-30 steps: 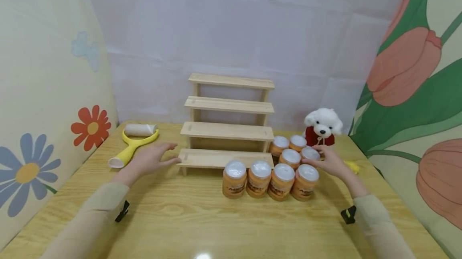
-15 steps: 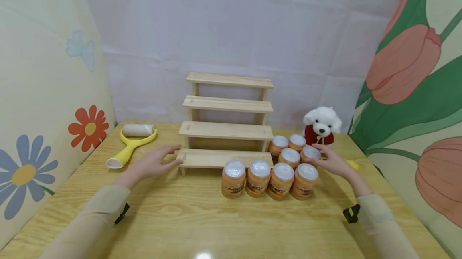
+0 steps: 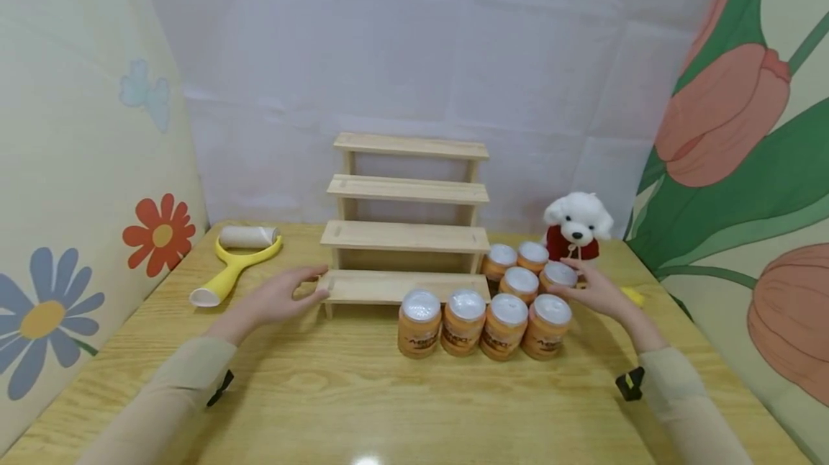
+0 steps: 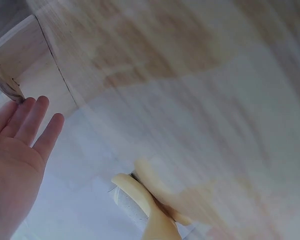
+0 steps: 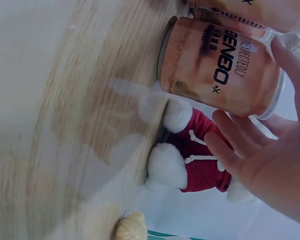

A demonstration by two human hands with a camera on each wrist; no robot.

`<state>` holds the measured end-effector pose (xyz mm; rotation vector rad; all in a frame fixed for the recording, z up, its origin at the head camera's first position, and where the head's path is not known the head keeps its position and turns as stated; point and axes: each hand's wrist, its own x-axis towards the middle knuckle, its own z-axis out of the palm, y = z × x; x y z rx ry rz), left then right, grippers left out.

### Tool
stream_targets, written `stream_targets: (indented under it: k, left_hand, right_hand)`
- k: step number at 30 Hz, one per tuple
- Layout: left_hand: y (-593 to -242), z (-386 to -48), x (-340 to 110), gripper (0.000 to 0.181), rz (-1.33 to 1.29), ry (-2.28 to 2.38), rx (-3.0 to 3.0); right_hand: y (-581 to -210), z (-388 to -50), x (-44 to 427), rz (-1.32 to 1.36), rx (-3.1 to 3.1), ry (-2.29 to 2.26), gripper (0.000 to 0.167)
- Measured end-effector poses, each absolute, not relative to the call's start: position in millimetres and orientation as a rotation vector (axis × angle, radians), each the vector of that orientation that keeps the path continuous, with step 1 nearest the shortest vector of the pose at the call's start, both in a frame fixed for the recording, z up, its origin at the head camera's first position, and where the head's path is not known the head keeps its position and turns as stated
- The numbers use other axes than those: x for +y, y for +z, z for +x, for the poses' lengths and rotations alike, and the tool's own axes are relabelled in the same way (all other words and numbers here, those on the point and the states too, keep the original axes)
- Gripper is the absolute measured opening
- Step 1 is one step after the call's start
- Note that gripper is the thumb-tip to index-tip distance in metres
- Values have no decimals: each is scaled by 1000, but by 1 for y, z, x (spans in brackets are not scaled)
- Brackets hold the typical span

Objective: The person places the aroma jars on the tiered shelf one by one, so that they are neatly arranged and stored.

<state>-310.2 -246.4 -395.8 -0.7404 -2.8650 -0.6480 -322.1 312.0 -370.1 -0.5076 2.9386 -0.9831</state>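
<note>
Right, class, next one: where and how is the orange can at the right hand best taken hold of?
Probably best around the upper sides of the orange can, just below its silver lid, coming from above and the right. It stands upright and round, with other cans crowding its left and near sides, while its right side is open to the right hand.

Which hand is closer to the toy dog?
Right. The right hand is just in front of the dog, on a can; the left hand is farther away, by the left end of the shelf.
</note>
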Motion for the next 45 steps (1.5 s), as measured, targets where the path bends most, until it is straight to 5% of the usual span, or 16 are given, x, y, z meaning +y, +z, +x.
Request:
stream_targets:
  k: [8, 17, 35, 45]
  left_hand:
    - [-399, -310, -247, 62, -748, -715, -2857]
    - [-400, -313, -246, 63, -748, -776, -2837]
    - [-404, -318, -246, 65, -734, -887, -2828]
    - [-401, -314, -244, 63, -718, -923, -2824]
  right_hand:
    - [-371, -323, 313, -402, 2897, -1009, 78]
    - [-364, -319, 319, -395, 2929, -1053, 58]
    - [-303, -301, 316, -306, 3021, -1057, 76]
    - [-283, -316, 306, -355, 3040, -1239, 70]
